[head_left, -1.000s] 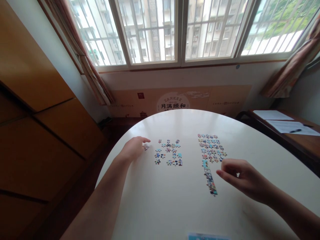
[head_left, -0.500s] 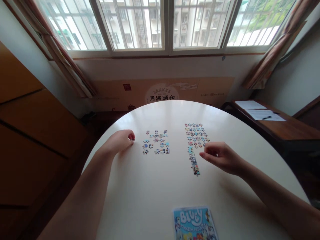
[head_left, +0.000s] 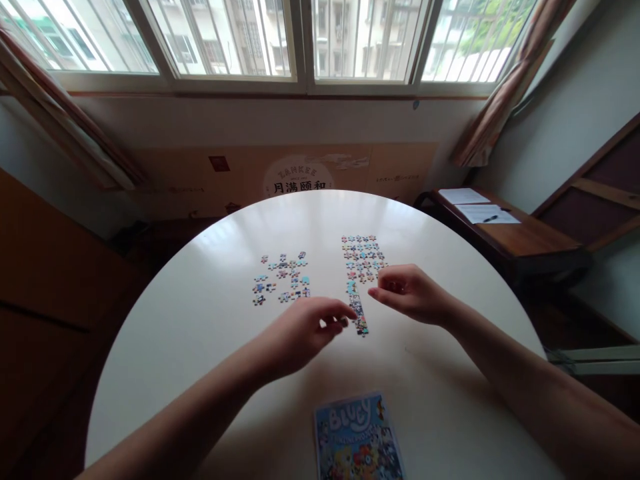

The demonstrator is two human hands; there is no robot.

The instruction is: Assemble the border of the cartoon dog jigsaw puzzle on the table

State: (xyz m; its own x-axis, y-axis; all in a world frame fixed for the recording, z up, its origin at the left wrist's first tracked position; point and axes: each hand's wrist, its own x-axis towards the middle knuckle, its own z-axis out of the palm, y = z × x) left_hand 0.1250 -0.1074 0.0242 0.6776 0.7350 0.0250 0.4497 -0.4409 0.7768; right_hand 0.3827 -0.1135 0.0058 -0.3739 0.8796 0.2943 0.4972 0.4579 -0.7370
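My left hand (head_left: 307, 331) is closed in a pinch on a small jigsaw piece, mostly hidden by the fingers. It hovers beside the narrow joined strip of jigsaw pieces (head_left: 358, 313), left of its lower part. Curled just right of that strip is my right hand (head_left: 417, 293), thumb and fingers close together; whatever they hold, if anything, is hidden. Above it lie rows of loose jigsaw pieces (head_left: 359, 256), some partly behind the knuckles. A scattered group of jigsaw pieces (head_left: 283, 273) sits on the left, its lower edge close to my left hand.
All of this lies on a round white table (head_left: 200, 320). A blue "Bluey" picture sheet or booklet (head_left: 357, 433) is at the near edge of view. Beyond the table at right, a wooden side table (head_left: 530, 240) bears papers (head_left: 483, 213) and a pen (head_left: 491, 219).
My left hand has swung right from beyond the scattered pieces to the joined strip, carrying the small piece. The right hand stays beside the strip. The view has turned slightly right.
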